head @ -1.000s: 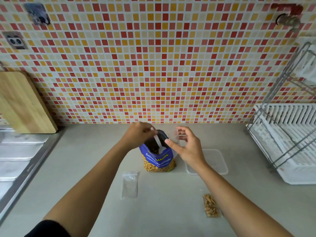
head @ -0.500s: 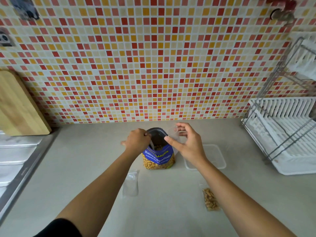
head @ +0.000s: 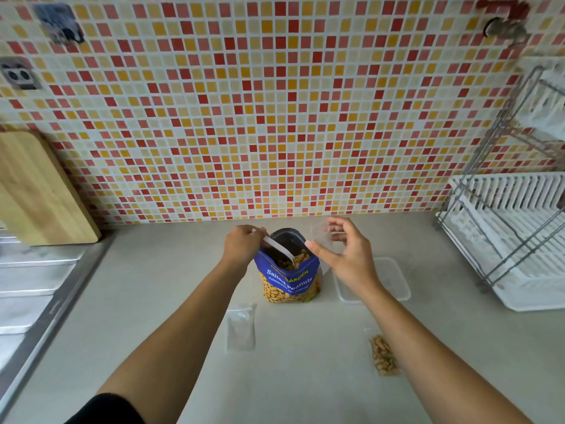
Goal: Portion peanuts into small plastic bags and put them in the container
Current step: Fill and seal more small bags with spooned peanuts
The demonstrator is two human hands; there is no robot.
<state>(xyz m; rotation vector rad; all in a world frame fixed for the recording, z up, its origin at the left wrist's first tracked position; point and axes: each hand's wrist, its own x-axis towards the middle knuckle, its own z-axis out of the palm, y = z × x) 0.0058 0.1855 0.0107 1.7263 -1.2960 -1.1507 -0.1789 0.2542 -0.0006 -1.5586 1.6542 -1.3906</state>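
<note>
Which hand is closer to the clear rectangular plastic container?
Right. The right hand, pinching a small clear bag, is just left of the clear rectangular plastic container; the left hand, gripping a white spoon, is beyond the blue peanut bag.

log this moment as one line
step: scooping | left hand: holds spoon in peanut bag | right hand: holds small bag | filled bag: on counter | container: beside peanut bag

The spoon (head: 276, 246) in the left hand (head: 241, 245), buried in the peanut bag (head: 289, 281) half a second earlier, now lifts to its mouth loaded. The right hand (head: 351, 260) spreads wider on the small plastic bag (head: 321, 237).
</note>
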